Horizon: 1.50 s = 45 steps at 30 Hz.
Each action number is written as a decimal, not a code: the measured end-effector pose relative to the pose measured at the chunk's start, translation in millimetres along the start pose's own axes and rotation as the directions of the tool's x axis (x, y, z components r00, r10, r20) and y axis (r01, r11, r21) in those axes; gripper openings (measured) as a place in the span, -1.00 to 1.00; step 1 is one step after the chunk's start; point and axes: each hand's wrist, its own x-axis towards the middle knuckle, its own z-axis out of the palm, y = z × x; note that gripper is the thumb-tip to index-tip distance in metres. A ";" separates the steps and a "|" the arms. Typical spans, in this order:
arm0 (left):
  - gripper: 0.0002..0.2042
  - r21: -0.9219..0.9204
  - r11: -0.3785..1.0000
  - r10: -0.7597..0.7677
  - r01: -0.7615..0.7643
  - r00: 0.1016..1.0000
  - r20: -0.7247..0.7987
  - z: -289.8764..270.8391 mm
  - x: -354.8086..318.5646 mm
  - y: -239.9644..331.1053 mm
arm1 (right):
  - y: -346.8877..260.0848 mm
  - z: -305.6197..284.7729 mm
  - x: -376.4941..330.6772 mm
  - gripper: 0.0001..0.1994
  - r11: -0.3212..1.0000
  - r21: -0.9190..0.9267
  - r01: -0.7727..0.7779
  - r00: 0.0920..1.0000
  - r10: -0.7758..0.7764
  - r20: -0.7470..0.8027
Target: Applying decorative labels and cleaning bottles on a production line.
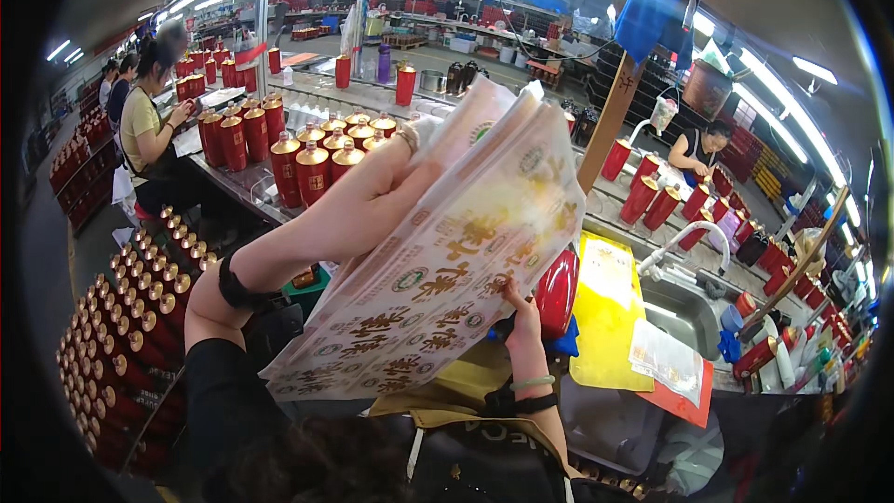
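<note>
Sheet handling is apparently in progress: printed sheets [438,293] are gripped by the left hand [407,175], pinched by the right hand [525,319]; next, even support is presumably required.

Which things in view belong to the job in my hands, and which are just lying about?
Belonging:
- printed sheets, held by left hand and right hand
- probably the glossy red container beside the right hand

Seemingly just about:
- purple bottle
- blue cloth hanging on the wooden post
</note>
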 end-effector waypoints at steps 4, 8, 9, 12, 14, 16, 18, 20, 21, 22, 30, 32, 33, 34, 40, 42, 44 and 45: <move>-0.65 0.113 0.965 0.257 -0.235 0.928 -0.268 -11.9 -8.1 -16.4 | 1.2 7.3 -3.6 -0.67 0.999 -0.007 0.036 0.998 -0.036 -0.048; -0.64 0.485 0.858 0.369 -0.168 0.859 -0.355 -29.5 -20.2 -38.0 | 4.7 13.2 -6.0 -0.69 0.996 -0.066 0.057 0.997 -0.060 -0.043; -0.64 0.453 0.881 0.327 -0.137 0.867 -0.375 -33.0 -21.4 -44.0 | 5.9 13.9 -5.9 -0.70 0.995 -0.079 0.067 0.997 -0.070 -0.037; -0.63 0.402 0.913 0.246 -0.063 0.873 -0.421 -36.9 -27.7 -59.8 | 9.8 13.0 -2.8 -0.72 0.994 -0.086 0.066 0.997 -0.069 -0.036; -0.62 0.256 0.964 0.193 -0.077 0.861 -0.470 -35.8 -30.3 -64.8 | 12.7 10.4 1.2 -0.73 0.995 -0.075 0.058 0.997 -0.061 -0.036; -0.63 0.338 0.933 0.277 -0.124 0.846 -0.455 -32.2 -32.9 -63.8 | 15.8 6.7 5.8 -0.73 0.990 -0.124 0.074 0.997 -0.076 -0.019; -0.64 0.398 0.908 0.321 -0.132 0.830 -0.456 -29.6 -36.5 -56.8 | 18.8 2.7 10.1 -0.73 0.992 -0.117 0.040 0.999 -0.044 -0.031; -0.65 0.057 0.997 0.073 -0.058 0.949 -0.307 -27.8 -41.6 -46.5 | 21.6 -0.7 12.7 -0.73 0.993 -0.114 0.034 0.999 -0.038 -0.027; -0.66 -0.131 0.976 0.126 -0.172 0.945 -0.303 -22.5 -40.1 -43.8 | 22.6 -2.0 13.2 -0.71 0.995 -0.101 0.023 0.999 -0.026 -0.028; -0.66 -0.130 0.979 0.108 -0.155 0.945 -0.310 -19.7 -41.7 -40.3 | 23.5 -3.0 13.3 -0.70 0.995 -0.099 0.010 0.998 -0.016 -0.054; -0.31 -0.419 0.887 0.143 -0.194 0.978 -0.150 -5.4 -44.2 -35.5 | 20.5 -0.8 7.5 -0.66 0.998 -0.047 -0.052 0.998 0.050 -0.031; -0.20 -0.332 0.914 0.198 -0.232 0.971 -0.131 -3.1 -43.6 -35.8 | 19.3 0.1 7.7 -0.67 0.997 -0.067 -0.028 0.999 0.025 -0.040; -0.13 -0.406 0.896 0.133 -0.182 0.980 -0.148 -2.0 -42.6 -35.7 | 19.0 0.4 8.0 -0.67 0.997 -0.064 -0.039 0.998 0.036 -0.046; -0.13 -0.405 0.896 0.134 -0.185 0.979 -0.151 -0.9 -41.7 -35.7 | 18.9 0.2 8.4 -0.67 0.997 -0.077 -0.031 0.999 0.029 -0.024; -0.18 -0.470 0.879 0.022 -0.076 0.993 -0.120 5.0 -37.6 -37.1 | 19.6 -3.8 10.5 -0.66 0.996 -0.074 -0.047 0.999 0.048 0.002; -0.17 -0.474 0.877 0.032 -0.083 0.993 -0.114 4.7 -35.7 -37.8 | 19.9 -5.8 11.0 -0.66 0.996 -0.072 -0.049 0.999 0.050 0.012; -0.15 -0.488 0.867 0.064 -0.106 0.993 -0.102 5.5 -34.6 -38.0 | 20.3 -7.4 11.7 -0.66 0.994 -0.090 -0.062 0.998 0.061 -0.008; -0.13 -0.461 0.879 0.076 -0.118 0.991 -0.109 6.4 -34.7 -37.6 | 20.6 -7.6 12.4 -0.66 0.994 -0.086 -0.070 0.998 0.069 -0.015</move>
